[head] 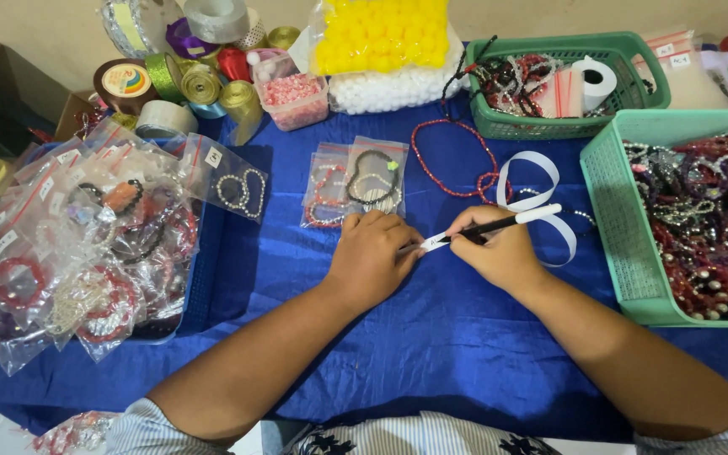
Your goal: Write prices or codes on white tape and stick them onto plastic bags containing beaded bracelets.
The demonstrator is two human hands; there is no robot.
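Observation:
My right hand grips a black pen with a white cap, its tip pointing left onto a small white label. My left hand rests knuckles-up on the blue cloth and pins the label's left end. Both hands meet at the middle of the table. A loop of white ribbon lies just behind my right hand. Two small clear bags with bead bracelets sit just beyond my left hand.
A pile of bagged bracelets fills the left side. Ribbon spools and a bag of yellow balls stand at the back. Two green baskets of beaded jewellery sit on the right. A red bead necklace lies mid-table.

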